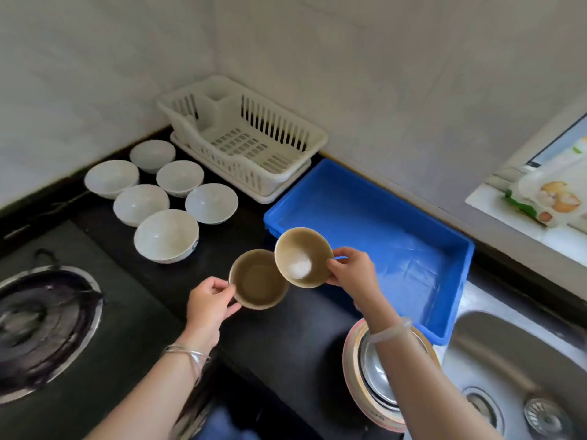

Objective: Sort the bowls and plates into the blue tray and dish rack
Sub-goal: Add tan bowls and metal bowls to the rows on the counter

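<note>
My left hand (209, 304) grips the near rim of a tan bowl (259, 281) held level above the black counter. My right hand (352, 269) holds a second tan bowl (301, 255), tilted toward me, at the near left corner of the blue tray (413, 223). The two tan bowls overlap at their rims. Nothing lies in the blue tray. The white dish rack (244, 138) stands in the back corner with nothing in it. Several white bowls (165, 235) sit upright on the counter left of the rack. A stack of plates (371, 376) lies under my right forearm.
A gas burner (41, 328) fills the left foreground. A steel sink (521, 369) lies at the lower right beside the tray. A printed bag (546, 195) rests on the window sill at the right. Tiled walls close off the back.
</note>
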Tool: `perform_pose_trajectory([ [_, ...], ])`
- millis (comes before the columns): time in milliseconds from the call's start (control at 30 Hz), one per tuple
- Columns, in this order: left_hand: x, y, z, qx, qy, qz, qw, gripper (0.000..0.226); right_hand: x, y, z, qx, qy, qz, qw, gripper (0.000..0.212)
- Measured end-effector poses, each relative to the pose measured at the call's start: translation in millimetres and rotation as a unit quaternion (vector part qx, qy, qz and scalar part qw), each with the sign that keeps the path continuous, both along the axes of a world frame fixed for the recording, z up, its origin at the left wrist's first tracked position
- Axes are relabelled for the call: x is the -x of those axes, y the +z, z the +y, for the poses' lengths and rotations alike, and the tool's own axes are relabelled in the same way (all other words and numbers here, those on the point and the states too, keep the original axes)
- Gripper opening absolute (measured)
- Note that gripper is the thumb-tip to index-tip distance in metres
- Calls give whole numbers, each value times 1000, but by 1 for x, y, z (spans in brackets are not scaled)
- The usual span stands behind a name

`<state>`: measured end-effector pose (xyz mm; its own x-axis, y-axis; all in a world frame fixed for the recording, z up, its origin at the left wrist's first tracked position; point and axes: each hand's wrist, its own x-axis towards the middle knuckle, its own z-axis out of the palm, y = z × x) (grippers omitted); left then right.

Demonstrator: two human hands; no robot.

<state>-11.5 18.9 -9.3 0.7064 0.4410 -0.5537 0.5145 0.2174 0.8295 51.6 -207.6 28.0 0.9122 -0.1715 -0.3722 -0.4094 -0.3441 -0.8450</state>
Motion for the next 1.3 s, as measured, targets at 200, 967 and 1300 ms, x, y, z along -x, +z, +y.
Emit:
perform_pose_trajectory([
  [200, -7, -17, 49, 13, 74, 26, 997, 11, -46, -26, 69, -16, 13, 32, 999, 17],
  [967, -25, -53, 83, 41, 152, 69, 985, 8, -93, -96, 144, -37, -38, 125, 991, 30],
  [1300, -25, -55, 81, 14, 161, 68, 985, 6, -94, -99, 140, -59, -26, 142, 988, 29],
])
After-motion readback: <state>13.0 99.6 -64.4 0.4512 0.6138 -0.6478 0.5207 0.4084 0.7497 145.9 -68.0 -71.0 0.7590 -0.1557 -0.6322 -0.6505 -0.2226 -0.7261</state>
